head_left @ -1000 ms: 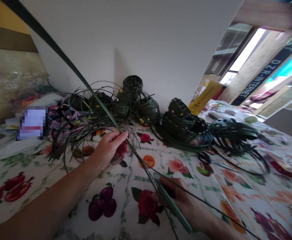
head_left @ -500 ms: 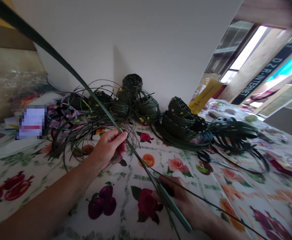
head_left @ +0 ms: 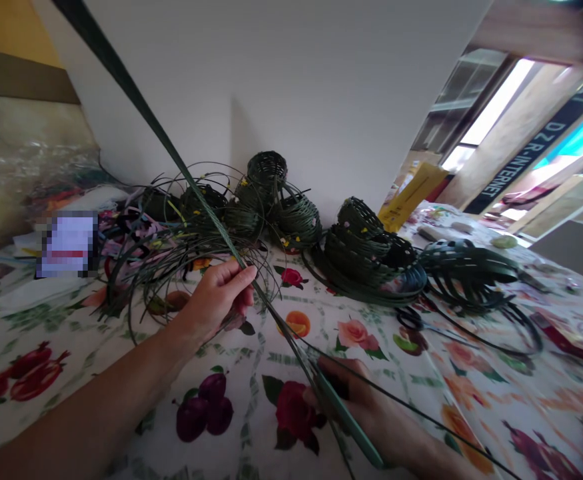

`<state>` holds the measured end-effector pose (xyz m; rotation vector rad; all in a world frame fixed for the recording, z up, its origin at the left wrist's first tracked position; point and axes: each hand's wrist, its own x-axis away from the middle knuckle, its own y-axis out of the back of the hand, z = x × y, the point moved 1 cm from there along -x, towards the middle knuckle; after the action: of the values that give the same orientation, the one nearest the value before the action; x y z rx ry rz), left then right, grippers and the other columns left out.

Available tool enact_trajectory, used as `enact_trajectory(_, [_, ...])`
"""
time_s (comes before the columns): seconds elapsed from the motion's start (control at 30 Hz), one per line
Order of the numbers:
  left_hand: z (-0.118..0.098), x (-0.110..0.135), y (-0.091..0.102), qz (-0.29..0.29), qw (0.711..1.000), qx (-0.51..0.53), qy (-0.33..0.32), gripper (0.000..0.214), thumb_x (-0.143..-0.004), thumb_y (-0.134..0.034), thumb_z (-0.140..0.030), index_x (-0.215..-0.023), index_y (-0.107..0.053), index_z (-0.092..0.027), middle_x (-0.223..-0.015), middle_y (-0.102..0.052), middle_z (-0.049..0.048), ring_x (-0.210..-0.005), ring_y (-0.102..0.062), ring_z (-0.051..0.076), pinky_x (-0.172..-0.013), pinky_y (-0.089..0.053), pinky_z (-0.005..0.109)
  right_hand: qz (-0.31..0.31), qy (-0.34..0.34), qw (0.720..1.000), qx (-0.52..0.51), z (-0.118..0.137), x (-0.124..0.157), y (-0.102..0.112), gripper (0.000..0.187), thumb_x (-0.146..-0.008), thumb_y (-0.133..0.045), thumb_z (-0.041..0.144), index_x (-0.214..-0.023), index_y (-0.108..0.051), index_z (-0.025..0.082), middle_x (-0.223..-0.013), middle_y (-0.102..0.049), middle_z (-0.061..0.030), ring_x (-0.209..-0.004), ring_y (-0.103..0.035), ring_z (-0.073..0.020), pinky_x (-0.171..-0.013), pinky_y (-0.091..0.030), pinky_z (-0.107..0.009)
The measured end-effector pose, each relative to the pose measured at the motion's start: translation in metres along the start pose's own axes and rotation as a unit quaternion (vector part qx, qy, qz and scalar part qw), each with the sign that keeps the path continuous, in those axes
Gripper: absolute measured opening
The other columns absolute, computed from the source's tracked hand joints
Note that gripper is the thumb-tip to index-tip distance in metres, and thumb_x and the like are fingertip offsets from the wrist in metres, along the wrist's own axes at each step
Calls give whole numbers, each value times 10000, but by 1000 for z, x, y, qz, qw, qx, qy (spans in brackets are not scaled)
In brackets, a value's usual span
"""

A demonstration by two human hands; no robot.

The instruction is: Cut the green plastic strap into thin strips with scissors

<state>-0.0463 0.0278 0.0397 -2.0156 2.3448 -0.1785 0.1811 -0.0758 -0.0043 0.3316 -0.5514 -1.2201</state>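
Observation:
A long dark green strip [head_left: 158,130] runs from the top left down past both hands. My left hand [head_left: 226,290] pinches it between thumb and fingers near the middle of the view. Below that grip the strip parts into thinner strands, one thin strand [head_left: 401,398] running off to the lower right. My right hand [head_left: 371,400] is closed around a green-handled knife [head_left: 354,423], its front end against the strip where the strands part. The blade is hard to make out, and the palm side of the right hand is partly hidden.
Behind my hands lie a tangle of thin strands [head_left: 156,280], woven green baskets [head_left: 296,220] and stacked baskets [head_left: 366,253]. Black-handled scissors [head_left: 411,319] and a coil of strips [head_left: 471,267] are to the right. A phone [head_left: 68,243] stands left on the flowered tablecloth [head_left: 156,393].
The upper end of the strip has swung right and stands a little steeper. The whole view has shifted slightly. Both hands keep their grips at nearly the same places.

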Motion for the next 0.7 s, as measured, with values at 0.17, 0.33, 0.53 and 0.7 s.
enact_trajectory(0.17, [6,2,-2,12,1000,0,1,304,-829,-629,-363,-625,-501,-178,-483,-568,-24,-364,-472,69,-355,-332,172,13,-6,999,47,11,0,5,297,-839,-627,478,-870,-678,188,-755,-625,-14,-732,-560,-183,-645,-468,-253])
enact_trajectory(0.33, [16,3,-2,32,999,12,-2,352,-835,-625,-414,-614,-473,-186,-473,-565,-30,-352,-468,77,-334,-300,183,0,-17,996,84,12,1,6,346,-830,-622,524,-887,-679,188,-855,-631,-39,-815,-577,-223,-727,-484,-314])
enact_trajectory(0.53, [16,-1,-2,37,999,27,13,337,-828,-640,-408,-623,-492,-184,-473,-562,-34,-348,-466,72,-331,-292,182,-17,8,1000,14,-2,2,0,280,-818,-644,461,-825,-692,185,-750,-618,-22,-744,-574,-193,-676,-483,-268])
enact_trajectory(0.7, [15,0,-2,36,998,37,21,338,-818,-649,-393,-609,-487,-182,-461,-554,-33,-343,-454,72,-332,-296,182,-1,0,998,-56,-12,2,-5,281,-810,-652,453,-841,-688,177,-700,-595,-4,-693,-560,-169,-628,-485,-243])
